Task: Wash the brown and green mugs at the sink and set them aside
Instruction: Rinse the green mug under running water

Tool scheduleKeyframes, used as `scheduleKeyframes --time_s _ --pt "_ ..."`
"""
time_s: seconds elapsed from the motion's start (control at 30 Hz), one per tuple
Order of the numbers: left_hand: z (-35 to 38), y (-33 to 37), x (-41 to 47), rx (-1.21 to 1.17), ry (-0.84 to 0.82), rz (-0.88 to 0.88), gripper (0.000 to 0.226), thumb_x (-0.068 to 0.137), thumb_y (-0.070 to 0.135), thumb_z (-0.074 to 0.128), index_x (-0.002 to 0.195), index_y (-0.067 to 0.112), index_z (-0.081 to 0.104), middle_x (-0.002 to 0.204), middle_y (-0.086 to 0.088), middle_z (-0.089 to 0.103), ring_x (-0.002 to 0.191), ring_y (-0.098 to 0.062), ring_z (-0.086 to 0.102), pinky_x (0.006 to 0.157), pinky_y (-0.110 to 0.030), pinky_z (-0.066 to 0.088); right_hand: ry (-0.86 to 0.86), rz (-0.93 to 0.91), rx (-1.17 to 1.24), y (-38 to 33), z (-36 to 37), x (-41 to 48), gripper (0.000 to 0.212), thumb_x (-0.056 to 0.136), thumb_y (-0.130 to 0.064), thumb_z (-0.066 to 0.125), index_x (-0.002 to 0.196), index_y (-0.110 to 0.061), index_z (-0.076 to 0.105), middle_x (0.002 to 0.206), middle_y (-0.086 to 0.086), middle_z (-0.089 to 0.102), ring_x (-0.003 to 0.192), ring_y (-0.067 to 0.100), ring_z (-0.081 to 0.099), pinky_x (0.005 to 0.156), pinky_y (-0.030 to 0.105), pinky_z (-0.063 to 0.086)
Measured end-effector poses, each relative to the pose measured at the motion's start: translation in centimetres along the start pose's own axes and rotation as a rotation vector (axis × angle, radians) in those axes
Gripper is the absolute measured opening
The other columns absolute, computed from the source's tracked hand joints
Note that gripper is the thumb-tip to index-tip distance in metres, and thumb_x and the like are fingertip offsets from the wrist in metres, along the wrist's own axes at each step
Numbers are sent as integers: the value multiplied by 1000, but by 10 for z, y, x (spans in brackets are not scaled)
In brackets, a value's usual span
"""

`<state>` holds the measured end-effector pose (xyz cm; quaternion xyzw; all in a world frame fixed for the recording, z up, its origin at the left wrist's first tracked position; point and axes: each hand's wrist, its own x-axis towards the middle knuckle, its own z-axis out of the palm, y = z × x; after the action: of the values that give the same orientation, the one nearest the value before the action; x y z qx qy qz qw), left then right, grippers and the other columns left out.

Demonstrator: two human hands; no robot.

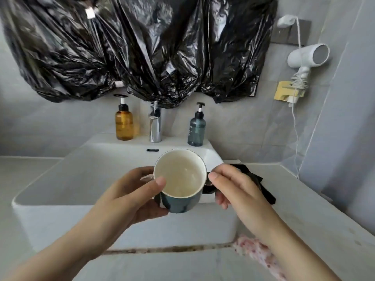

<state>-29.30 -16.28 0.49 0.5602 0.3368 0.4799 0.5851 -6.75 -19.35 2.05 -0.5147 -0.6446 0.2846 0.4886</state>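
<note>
A dark green mug [178, 203] with a white inside is held upright over the front right part of the white sink [60, 179]. My left hand [129, 197] wraps around its left side, thumb on the rim. My right hand [233, 187] grips the mug's handle on the right side. The mug's inside looks wet or holds a little clear water. No brown mug is in view.
A chrome tap [155, 126] stands at the back of the sink between an amber pump bottle [124, 124] and a blue-grey pump bottle [196, 128]. A black cloth-like item [261, 185] lies on the counter to the right. A black plastic sheet [138, 47] covers the wall above. A hairdryer [308, 57] hangs at right.
</note>
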Motion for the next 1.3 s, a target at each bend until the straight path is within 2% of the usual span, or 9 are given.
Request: scheduleKeyframes --time_s 0.1,0.2,0.37,0.5,0.63,0.77,0.93,1.1,1.3 --pt "-26 6 4 -24 56 60 71 54 41 81 119 18 66 109 -12 73 88 -31 72 75 -35 61 -30 97 122 -12 27 26 17 95 -33 58 100 -17 61 99 -5 64 68 14 63 66 32 52" --pt "-45 6 12 -53 115 97 72 56 39 81 123 19 63 115 -13 71 94 -35 72 76 -36 60 -119 277 194 -18 45 44 35 91 -46 58 113 -19 59 112 1 62 71 19 68 73 34 58" --pt "-65 3 33 -60 120 100 73 59 36 82 127 20 62 126 -13 64 102 -35 71 79 -40 61 -257 353 352 -16 56 75 41 96 -40 51 111 -3 60 84 11 68 62 19 57 58 27 49" --pt "-64 4 64 -32 140 90 65 70 23 83 130 22 58 133 -3 60 99 -29 73 84 -45 60 -205 507 394 -4 62 112 28 99 -39 47 95 -14 57 66 5 59 45 13 42 40 19 32" --pt "-60 2 100 45 160 92 48 80 14 75 124 27 59 127 2 60 95 -24 74 84 -45 60 -110 660 504 16 64 150 20 97 -21 47 78 -16 52 57 2 45 37 7 31 30 15 22" --pt "-59 0 143 136 108 71 44 87 10 71 125 28 57 123 0 58 88 -20 74 84 -45 60 21 699 583 35 60 185 24 94 -10 41 71 -13 45 54 1 39 31 6 29 27 14 19" --pt "-48 -5 186 236 25 -28 43 93 29 64 132 30 47 113 3 55 91 -14 62 80 -44 61 259 652 675 58 61 229 17 94 -9 40 80 -15 46 60 0 39 28 4 27 28 11 18" --pt "-51 -20 211 230 65 -116 40 96 40 56 134 37 43 125 1 53 107 -32 63 76 -46 62 278 608 593 73 68 243 18 95 -6 36 80 -12 44 60 3 39 35 7 30 31 12 21" --pt "-66 -32 215 150 22 -195 46 92 41 59 135 32 48 127 -13 61 84 -38 74 76 -42 62 236 562 491 83 72 236 16 95 -6 35 89 -7 50 56 4 40 35 8 31 34 15 22"
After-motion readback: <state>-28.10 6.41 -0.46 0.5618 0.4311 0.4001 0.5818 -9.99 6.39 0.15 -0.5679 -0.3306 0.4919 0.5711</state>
